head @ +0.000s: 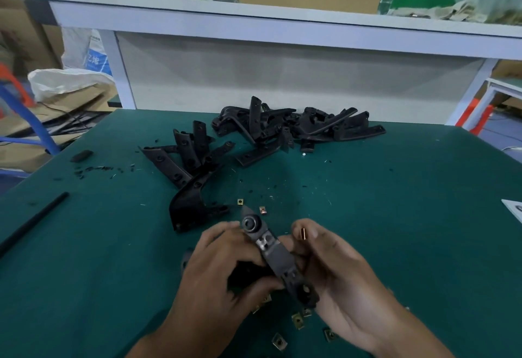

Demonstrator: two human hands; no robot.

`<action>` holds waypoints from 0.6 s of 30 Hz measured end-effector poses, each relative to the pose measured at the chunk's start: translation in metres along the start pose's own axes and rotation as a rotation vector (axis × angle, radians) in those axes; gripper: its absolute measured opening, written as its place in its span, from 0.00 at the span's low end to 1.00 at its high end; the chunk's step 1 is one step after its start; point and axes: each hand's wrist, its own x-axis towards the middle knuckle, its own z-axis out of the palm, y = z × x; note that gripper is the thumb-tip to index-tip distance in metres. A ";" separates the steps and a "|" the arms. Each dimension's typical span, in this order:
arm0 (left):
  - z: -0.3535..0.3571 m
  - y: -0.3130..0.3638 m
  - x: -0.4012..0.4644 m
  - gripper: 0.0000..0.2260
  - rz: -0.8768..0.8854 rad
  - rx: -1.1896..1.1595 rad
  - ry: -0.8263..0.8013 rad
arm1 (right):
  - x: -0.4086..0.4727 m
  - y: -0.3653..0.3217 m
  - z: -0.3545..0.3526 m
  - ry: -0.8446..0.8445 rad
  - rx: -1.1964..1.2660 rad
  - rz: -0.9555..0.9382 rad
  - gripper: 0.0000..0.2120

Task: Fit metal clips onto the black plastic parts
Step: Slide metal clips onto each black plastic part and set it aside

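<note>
Clips [298, 321] and parts [293, 126] around hands [223, 270]

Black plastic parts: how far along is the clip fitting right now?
Done: the black part gripped by both hands shows one metal clip seated near its round end. In hand: the left hand steadies it; the right hand pinches a small copper-coloured piece. Left: two piles of black parts and loose clips lie on the green mat.
</note>
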 end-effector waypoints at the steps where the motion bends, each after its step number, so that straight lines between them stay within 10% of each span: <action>1: 0.000 0.003 -0.001 0.11 -0.090 -0.016 -0.002 | 0.000 -0.001 -0.001 0.014 -0.003 -0.003 0.14; 6: 0.001 -0.002 -0.007 0.18 -0.298 0.025 -0.037 | 0.001 -0.003 -0.006 0.220 -0.222 -0.052 0.11; 18: -0.005 -0.003 0.005 0.16 -0.009 0.269 -0.151 | 0.001 -0.005 -0.013 0.327 -0.471 -0.113 0.11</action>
